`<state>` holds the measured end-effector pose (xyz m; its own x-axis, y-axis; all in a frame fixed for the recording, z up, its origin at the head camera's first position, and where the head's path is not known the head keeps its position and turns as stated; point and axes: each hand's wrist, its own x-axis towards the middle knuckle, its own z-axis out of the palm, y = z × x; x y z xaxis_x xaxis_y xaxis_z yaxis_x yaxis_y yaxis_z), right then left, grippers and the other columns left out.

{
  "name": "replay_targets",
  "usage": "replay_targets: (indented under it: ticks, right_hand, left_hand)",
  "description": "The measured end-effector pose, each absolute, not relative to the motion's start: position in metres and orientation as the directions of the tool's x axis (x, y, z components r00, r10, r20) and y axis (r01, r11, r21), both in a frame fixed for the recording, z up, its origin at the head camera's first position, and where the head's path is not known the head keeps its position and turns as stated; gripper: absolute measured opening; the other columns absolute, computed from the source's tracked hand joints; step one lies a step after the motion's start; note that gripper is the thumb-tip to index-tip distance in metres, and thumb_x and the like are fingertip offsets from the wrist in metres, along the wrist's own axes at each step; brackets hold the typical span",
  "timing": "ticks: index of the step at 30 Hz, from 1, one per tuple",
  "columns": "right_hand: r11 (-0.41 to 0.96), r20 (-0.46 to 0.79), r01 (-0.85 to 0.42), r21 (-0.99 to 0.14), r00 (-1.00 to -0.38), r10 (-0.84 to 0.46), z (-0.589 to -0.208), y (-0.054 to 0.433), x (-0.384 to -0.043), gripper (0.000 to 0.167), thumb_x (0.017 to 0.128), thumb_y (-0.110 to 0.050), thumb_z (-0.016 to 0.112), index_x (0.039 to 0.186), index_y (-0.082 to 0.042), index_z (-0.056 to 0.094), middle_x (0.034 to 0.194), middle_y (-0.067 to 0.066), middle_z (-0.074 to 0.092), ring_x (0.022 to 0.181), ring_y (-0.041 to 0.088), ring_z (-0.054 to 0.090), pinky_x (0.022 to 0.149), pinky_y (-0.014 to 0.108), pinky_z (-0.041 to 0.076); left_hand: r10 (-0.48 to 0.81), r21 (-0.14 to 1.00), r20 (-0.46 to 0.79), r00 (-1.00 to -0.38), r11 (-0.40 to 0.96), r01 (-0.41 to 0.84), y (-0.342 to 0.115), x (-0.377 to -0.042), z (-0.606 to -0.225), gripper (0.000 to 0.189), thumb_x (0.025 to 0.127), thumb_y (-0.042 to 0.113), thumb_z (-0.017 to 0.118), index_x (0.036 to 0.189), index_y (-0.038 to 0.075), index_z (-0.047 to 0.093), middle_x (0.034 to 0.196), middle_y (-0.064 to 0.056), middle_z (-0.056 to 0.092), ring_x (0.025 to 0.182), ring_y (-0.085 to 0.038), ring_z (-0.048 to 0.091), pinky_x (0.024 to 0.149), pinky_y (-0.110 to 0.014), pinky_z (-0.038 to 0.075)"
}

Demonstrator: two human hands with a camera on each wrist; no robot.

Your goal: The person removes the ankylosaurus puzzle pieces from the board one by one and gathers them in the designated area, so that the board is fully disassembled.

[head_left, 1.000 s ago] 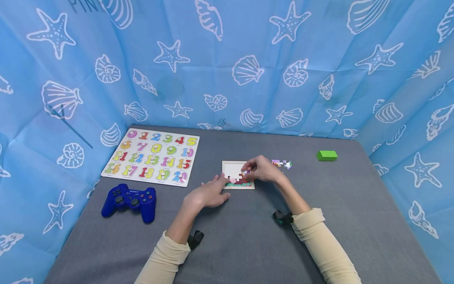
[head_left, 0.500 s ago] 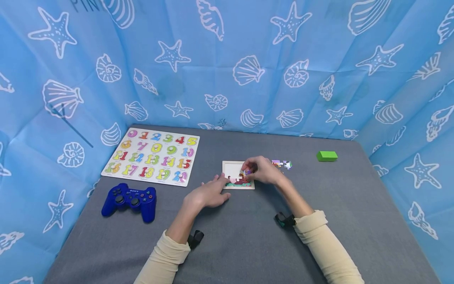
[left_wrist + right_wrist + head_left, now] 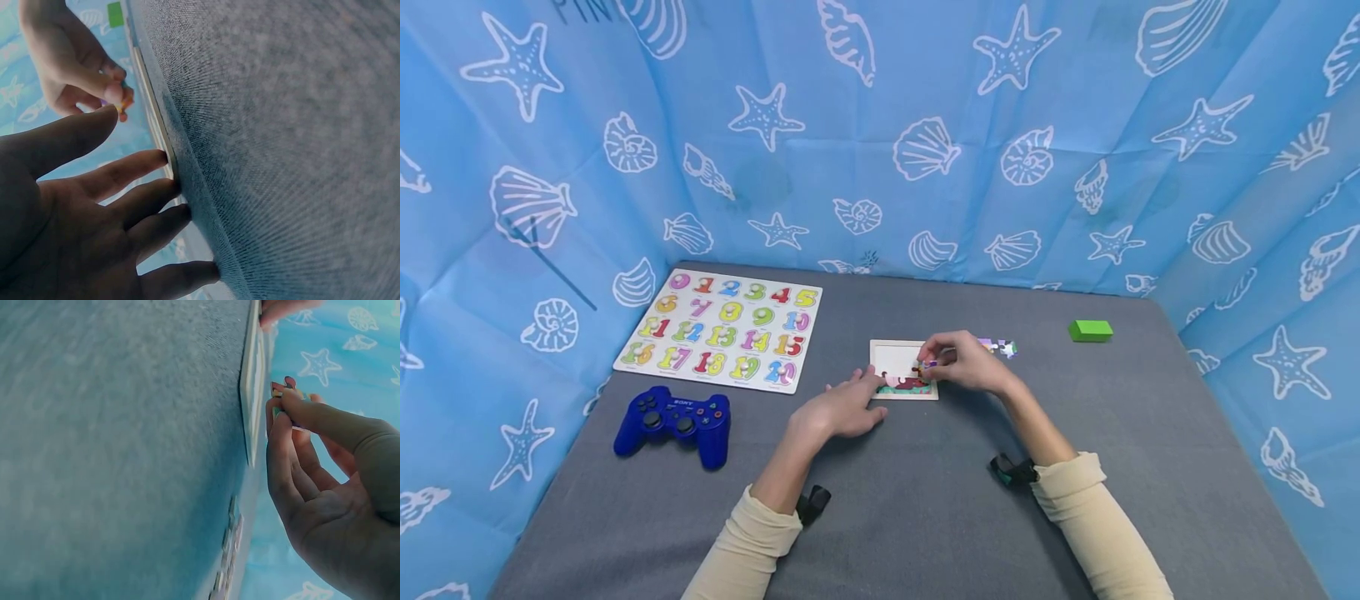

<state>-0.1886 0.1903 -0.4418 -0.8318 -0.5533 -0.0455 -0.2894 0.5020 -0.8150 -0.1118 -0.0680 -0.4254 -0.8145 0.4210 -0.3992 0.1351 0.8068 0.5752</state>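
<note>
A small wooden puzzle tray [image 3: 892,350] lies mid-table, with brown, pink and green pieces fitted along its near side and a bare upper part. My left hand [image 3: 838,407] has its fingers extended, with fingertips resting on the tray's left edge; the left wrist view shows them spread along its rim. Over the tray's right side, my right hand [image 3: 967,361] pinches a multicoloured jigsaw piece [image 3: 290,382] between thumb and fingers. In the right wrist view the piece is held apart from the tray, partly covered by the fingertips.
Several loose jigsaw pieces [image 3: 1006,347] lie right of the tray, partly behind my right hand. A number puzzle board [image 3: 718,330] is at the back left, a blue game controller [image 3: 676,423] in front of it. A green block [image 3: 1091,331] sits at the back right, before a shell-patterned curtain [image 3: 850,117].
My right hand has shifted slightly to the right with the jigsaw piece, covering more of the loose pieces. The left hand stays where it was on the tray.
</note>
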Motion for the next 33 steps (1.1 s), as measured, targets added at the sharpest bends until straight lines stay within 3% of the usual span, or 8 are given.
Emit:
replay_targets:
  ticks: [5,13,17,21,33]
  right_hand:
    - [0.492,-0.058,-0.244,-0.836,-0.852,-0.521,-0.436,0.207,-0.180,0.018,0.094,-0.002,0.082,0.111,-0.001,0.077,0.102,0.019,0.074,0.080,0.013,0.070,0.069,0.022,0.056]
    - [0.498,-0.066,-0.183,-0.847,-0.895,-0.442,-0.429,0.247,-0.166,0.025,0.096,-0.003,0.080,0.119,0.004,0.077,0.117,0.027,0.077,0.092,0.023,0.080,0.077,0.023,0.062]
    - [0.518,-0.082,-0.137,-0.844,-0.922,-0.377,-0.425,0.271,-0.161,0.029,0.098,-0.004,0.078,0.125,0.006,0.075,0.122,0.031,0.075,0.092,0.011,0.078,0.080,0.028,0.066]
    - [0.563,-0.101,-0.103,-0.820,-0.942,-0.319,-0.423,0.294,-0.160,0.031,0.101,-0.007,0.076,0.130,0.005,0.073,0.126,0.031,0.074,0.095,0.006,0.078,0.082,0.031,0.066]
    - [0.638,-0.162,-0.075,-0.767,-0.938,-0.305,-0.439,0.321,-0.171,0.028,0.102,-0.004,0.072,0.127,0.010,0.073,0.116,0.029,0.075,0.090,0.008,0.075,0.075,0.029,0.066]
  left_hand:
    - [0.422,0.578,-0.399,-0.814,0.805,0.134,-0.068,-0.111,-0.427,0.060,0.112,0.029,0.059,0.167,0.013,0.043,0.182,-0.016,0.021,0.172,-0.035,0.017,0.135,-0.071,0.018]
    - [0.431,0.593,-0.393,-0.812,0.794,0.135,-0.068,-0.110,-0.426,0.060,0.112,0.028,0.059,0.168,0.013,0.042,0.182,-0.015,0.020,0.172,-0.034,0.017,0.135,-0.070,0.017]
    - [0.428,0.587,-0.395,-0.813,0.798,0.135,-0.068,-0.110,-0.426,0.061,0.112,0.028,0.059,0.168,0.014,0.042,0.182,-0.015,0.021,0.172,-0.034,0.017,0.135,-0.070,0.018]
    - [0.425,0.585,-0.399,-0.812,0.800,0.131,-0.068,-0.110,-0.426,0.060,0.112,0.029,0.059,0.168,0.015,0.042,0.183,-0.015,0.021,0.172,-0.033,0.017,0.136,-0.069,0.017]
    - [0.429,0.586,-0.416,-0.802,0.801,0.124,-0.069,-0.111,-0.426,0.061,0.112,0.029,0.058,0.169,0.014,0.040,0.183,-0.015,0.020,0.172,-0.033,0.015,0.136,-0.069,0.016]
